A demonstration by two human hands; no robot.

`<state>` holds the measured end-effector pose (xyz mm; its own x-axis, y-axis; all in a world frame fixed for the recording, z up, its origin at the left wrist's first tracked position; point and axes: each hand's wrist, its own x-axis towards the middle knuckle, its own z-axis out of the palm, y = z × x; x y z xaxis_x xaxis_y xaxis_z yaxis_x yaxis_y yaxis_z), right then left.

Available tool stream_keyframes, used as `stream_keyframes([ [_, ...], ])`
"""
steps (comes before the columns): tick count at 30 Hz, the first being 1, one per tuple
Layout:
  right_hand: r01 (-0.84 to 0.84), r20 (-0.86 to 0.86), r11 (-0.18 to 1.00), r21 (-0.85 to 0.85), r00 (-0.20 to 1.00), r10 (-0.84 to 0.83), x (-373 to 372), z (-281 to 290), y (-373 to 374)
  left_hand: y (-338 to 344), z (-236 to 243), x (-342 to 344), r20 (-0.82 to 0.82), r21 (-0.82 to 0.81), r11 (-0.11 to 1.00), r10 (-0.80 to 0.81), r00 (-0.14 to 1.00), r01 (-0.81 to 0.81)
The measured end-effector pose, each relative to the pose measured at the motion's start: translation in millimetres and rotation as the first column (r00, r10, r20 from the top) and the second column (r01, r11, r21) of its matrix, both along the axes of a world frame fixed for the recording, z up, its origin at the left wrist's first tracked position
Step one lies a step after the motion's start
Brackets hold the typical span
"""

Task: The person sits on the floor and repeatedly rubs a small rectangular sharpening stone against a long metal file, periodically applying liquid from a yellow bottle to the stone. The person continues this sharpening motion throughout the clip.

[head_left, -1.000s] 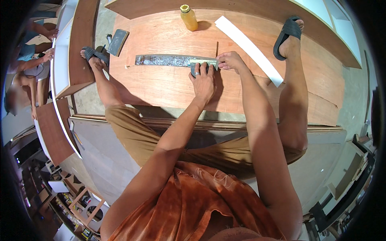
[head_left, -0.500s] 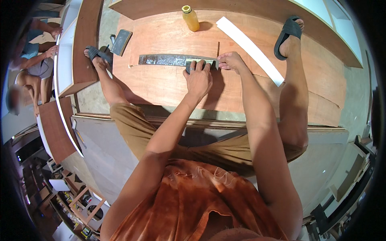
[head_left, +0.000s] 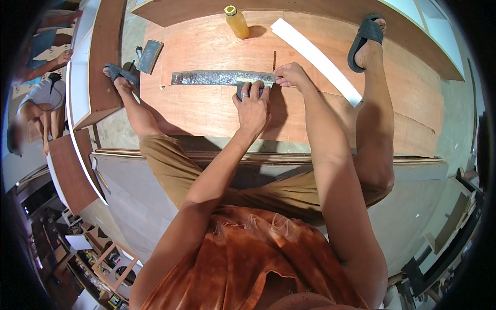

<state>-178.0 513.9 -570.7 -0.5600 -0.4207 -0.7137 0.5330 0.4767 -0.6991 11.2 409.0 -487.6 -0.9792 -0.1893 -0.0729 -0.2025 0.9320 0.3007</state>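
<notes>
Toward twelve o'clock on the plywood board (head_left: 206,111) stood a bottle (head_left: 237,25) of yellow-looking contents. A long white strip (head_left: 316,61) lay at the right hand's (head_left: 291,75) two o'clock, and a flat dark slab (head_left: 150,56) at ten o'clock from the left end of the glossy dark strip (head_left: 201,77) on the board. Palm down, the left hand's (head_left: 253,111) grip clasped a dark block (head_left: 239,91) against that strip; the right's fingertips pinched its three o'clock end.

A: What kind of place surrounds us here?

B: A woodworking shop: plywood (head_left: 206,111) over the floor (head_left: 111,132), open cabinets (head_left: 107,57) alongside.

A: Further evidence?

B: Lower left, a wooden frame (head_left: 101,253) amid clutter; far left, a co-worker (head_left: 45,97) near a board (head_left: 76,173).
</notes>
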Motion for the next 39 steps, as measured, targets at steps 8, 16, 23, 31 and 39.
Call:
stream_keyframes([
  [8,0.04,0.149,0.999,-0.026,0.988,-0.036,-7,5,5,14,-43,-19,-0.069,-0.019,0.999,0.028,0.997,-0.029],
  [16,-0.149,-0.046,0.988,0.05,0.987,0.151,-9,3,-1,17,-55,-14,-0.008,-0.005,0.998,0.059,0.998,-0.059],
  [23,-0.31,-0.152,0.944,0.115,0.933,0.325,-20,8,-8,11,-46,3,0.155,-0.053,0.998,-0.015,0.988,0.023],
  [31,-0.282,-0.15,0.943,0.174,0.939,0.309,-21,8,-12,-9,1,-6,0.025,-0.043,0.999,0.024,0.999,-0.023],
  [39,-0.293,-0.121,0.92,0.26,0.935,0.333,-24,14,-18,-5,-26,-29,0.04,-0.066,0.997,0.051,0.998,-0.049],
])
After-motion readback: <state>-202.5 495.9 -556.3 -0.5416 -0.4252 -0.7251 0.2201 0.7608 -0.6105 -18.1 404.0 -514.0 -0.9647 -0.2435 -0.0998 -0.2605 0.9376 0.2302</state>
